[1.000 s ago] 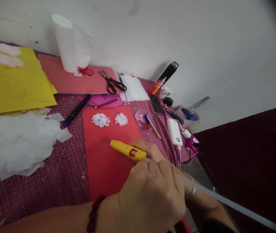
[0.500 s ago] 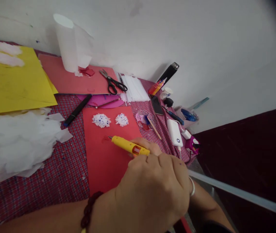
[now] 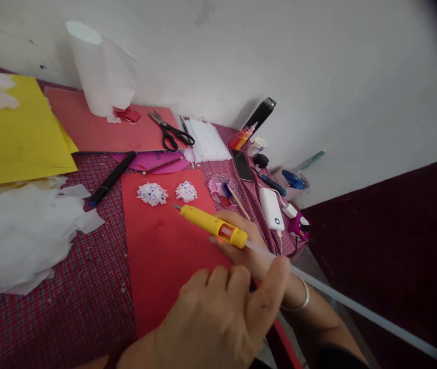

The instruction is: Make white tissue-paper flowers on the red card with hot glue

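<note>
My right hand (image 3: 254, 259) is wrapped around a yellow hot glue gun (image 3: 201, 219). The gun's metal tip points up and left, over the red paper sheet (image 3: 164, 261). From the gun's back end a long translucent glue stick (image 3: 341, 297) runs to the lower right. Below the gun is my left hand (image 3: 214, 312), its thumb stretched out beside the stick and its other fingers bent; nothing shows in it. Two fluffy white paper tufts with blue specks, a larger one (image 3: 152, 194) and a smaller one (image 3: 186, 191), sit on the red sheet's upper part.
Left lie torn white paper (image 3: 22, 230), yellow paper (image 3: 14, 133) and a black marker (image 3: 112, 179). Behind are scissors (image 3: 170, 132), a paper roll (image 3: 91, 72) and white strips (image 3: 206, 141). A phone (image 3: 242, 165) and power bank (image 3: 271, 207) lie right, near the table edge.
My left hand has come away from the back of the glue gun, moving down, and its thumb has spread out. The gun's tip has risen slightly. The view has shifted a little.
</note>
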`<state>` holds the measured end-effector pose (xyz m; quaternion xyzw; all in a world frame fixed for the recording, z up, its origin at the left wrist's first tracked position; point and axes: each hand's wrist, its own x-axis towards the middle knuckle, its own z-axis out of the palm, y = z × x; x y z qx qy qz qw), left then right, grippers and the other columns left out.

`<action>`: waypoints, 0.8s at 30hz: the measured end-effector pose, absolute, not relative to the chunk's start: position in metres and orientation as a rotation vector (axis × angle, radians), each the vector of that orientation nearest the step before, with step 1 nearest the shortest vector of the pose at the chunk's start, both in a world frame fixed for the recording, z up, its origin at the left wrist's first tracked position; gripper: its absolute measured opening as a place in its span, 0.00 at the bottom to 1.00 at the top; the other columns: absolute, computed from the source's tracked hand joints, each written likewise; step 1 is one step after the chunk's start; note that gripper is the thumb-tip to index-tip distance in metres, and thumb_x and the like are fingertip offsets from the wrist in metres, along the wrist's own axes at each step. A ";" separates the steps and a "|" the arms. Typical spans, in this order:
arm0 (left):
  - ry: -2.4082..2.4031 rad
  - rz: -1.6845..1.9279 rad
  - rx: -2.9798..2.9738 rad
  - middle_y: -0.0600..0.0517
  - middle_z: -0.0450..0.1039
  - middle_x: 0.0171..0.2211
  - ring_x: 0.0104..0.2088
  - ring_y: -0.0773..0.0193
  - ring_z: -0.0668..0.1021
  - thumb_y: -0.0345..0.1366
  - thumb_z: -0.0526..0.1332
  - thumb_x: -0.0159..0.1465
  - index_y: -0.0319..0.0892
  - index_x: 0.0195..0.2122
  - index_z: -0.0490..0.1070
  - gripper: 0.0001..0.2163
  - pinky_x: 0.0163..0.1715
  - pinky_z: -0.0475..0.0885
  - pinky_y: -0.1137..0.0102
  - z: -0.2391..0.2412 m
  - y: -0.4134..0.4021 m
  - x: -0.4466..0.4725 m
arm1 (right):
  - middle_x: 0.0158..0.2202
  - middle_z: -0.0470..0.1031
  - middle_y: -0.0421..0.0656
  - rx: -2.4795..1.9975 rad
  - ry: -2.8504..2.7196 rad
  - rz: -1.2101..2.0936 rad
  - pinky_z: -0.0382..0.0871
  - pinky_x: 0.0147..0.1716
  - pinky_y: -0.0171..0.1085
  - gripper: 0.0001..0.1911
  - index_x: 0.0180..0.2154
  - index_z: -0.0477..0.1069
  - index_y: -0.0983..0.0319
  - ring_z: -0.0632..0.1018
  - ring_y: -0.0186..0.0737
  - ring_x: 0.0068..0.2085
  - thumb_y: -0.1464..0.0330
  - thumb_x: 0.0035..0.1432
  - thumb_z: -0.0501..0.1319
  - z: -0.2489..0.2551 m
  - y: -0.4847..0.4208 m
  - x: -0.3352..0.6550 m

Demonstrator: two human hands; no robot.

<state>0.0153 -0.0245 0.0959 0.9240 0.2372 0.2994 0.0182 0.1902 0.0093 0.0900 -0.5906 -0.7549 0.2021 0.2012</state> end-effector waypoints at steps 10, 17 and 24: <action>0.905 0.998 2.669 0.52 0.76 0.28 0.22 0.64 0.77 0.27 0.47 0.71 0.26 0.68 0.49 0.24 0.22 0.74 0.69 0.064 -0.017 -0.012 | 0.41 0.80 0.45 -1.435 -2.085 0.693 0.72 0.36 0.34 0.10 0.45 0.72 0.62 0.80 0.36 0.37 0.71 0.61 0.62 0.081 0.008 0.181; 0.836 1.006 2.558 0.52 0.77 0.27 0.23 0.65 0.79 0.28 0.47 0.72 0.27 0.64 0.54 0.21 0.23 0.74 0.71 0.059 -0.015 -0.022 | 0.41 0.80 0.46 -1.363 -2.186 0.688 0.73 0.37 0.34 0.10 0.46 0.71 0.62 0.80 0.37 0.38 0.72 0.61 0.60 0.082 0.005 0.181; 0.997 0.684 2.865 0.49 0.77 0.30 0.25 0.59 0.79 0.24 0.52 0.68 0.28 0.63 0.56 0.22 0.24 0.73 0.64 0.055 -0.009 -0.031 | 0.40 0.80 0.46 -1.514 -2.174 0.761 0.72 0.37 0.36 0.11 0.45 0.73 0.62 0.80 0.38 0.38 0.71 0.61 0.60 0.075 0.011 0.180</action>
